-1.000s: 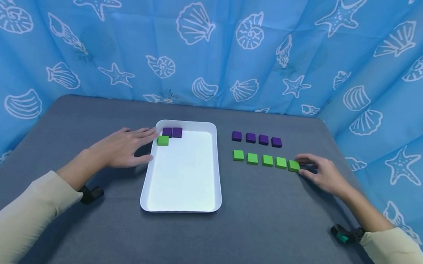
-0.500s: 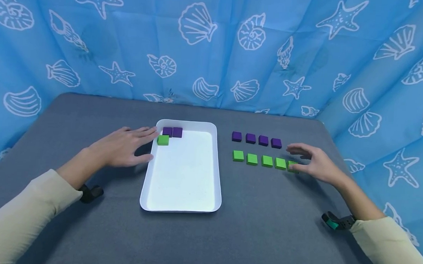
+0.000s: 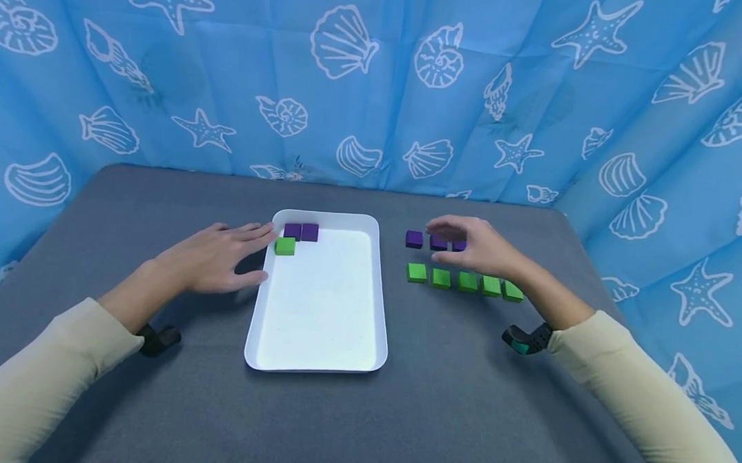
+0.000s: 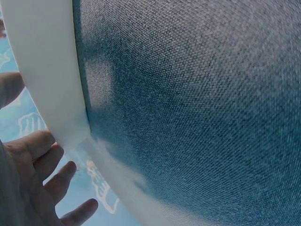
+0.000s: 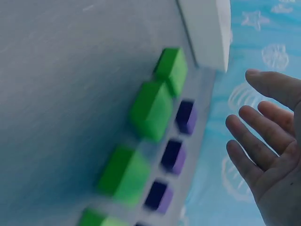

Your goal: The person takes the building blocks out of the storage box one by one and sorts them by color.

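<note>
My left hand point(image 3: 223, 259) rests at the left rim of a white tray point(image 3: 324, 312), fingers extended along its upper left side. Inside the tray's far left corner sit two purple blocks point(image 3: 309, 232) side by side, with one green block point(image 3: 285, 246) just in front of them. My right hand point(image 3: 479, 246) hovers over the row of purple blocks point(image 3: 414, 239) right of the tray, partly covering them. Its fingers and thumb are spread apart with nothing between them, as the right wrist view also shows. Nearer than the purple row lies a row of several green blocks point(image 3: 441, 279).
A grey cloth-covered table point(image 3: 313, 422) lies under everything. Behind it and along the right hangs a blue curtain point(image 3: 389, 108) with white shells and starfish. Each wrist wears a black strap, the right strap point(image 3: 526, 339) with a teal patch.
My right hand has moved left from the rightmost green block to above the purple row, carrying nothing. The blocks and my left hand have stayed in place.
</note>
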